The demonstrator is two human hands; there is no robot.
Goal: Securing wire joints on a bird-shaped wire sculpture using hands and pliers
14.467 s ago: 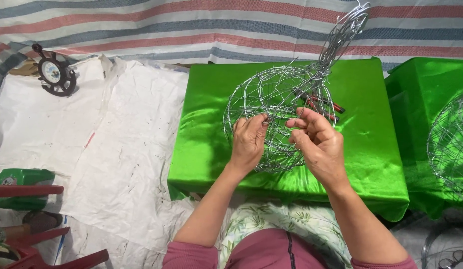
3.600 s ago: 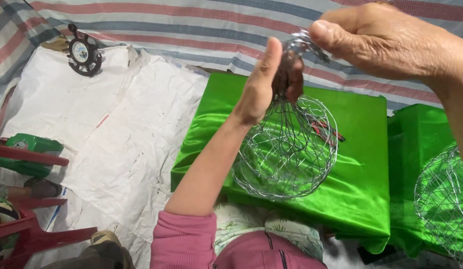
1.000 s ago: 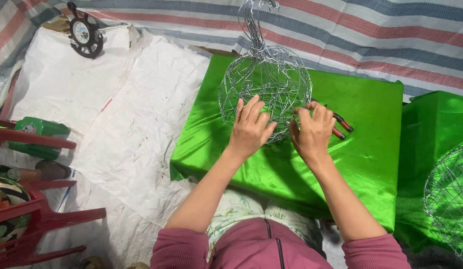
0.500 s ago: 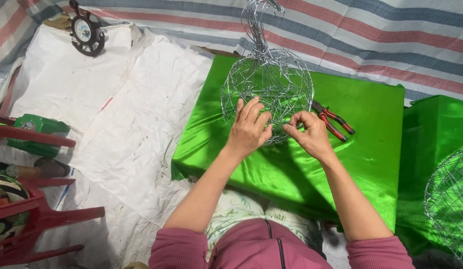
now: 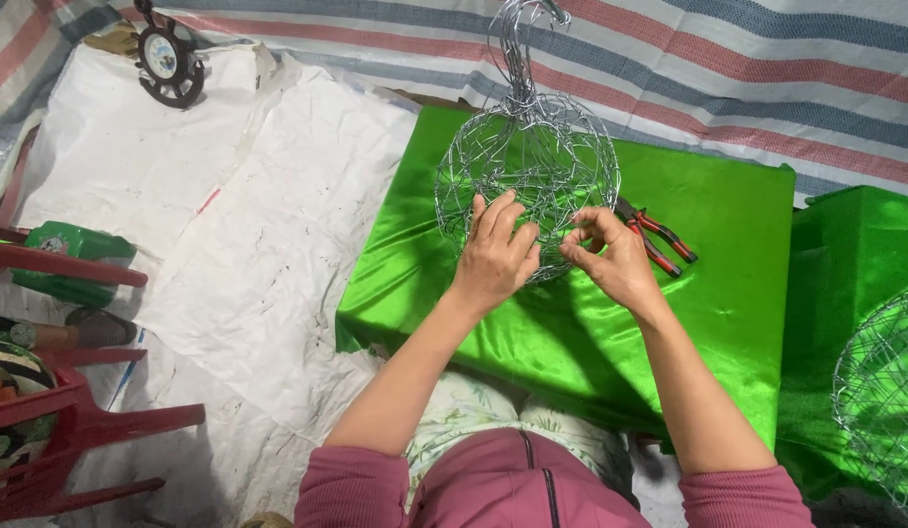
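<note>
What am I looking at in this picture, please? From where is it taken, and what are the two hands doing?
The picture comes from a camera worn on a person's head, looking down at that person's own two bare hands. There is no machine. The left hand lies on the near side of a round silver wire frame with a curved neck, and the fingers of the right hand pinch its wires. The frame stands on a table covered with shiny green cloth. Red-handled pliers lie beside the right hand. A second wire frame shows at the right edge. On the left are white sheets and a red plastic chair.
</note>
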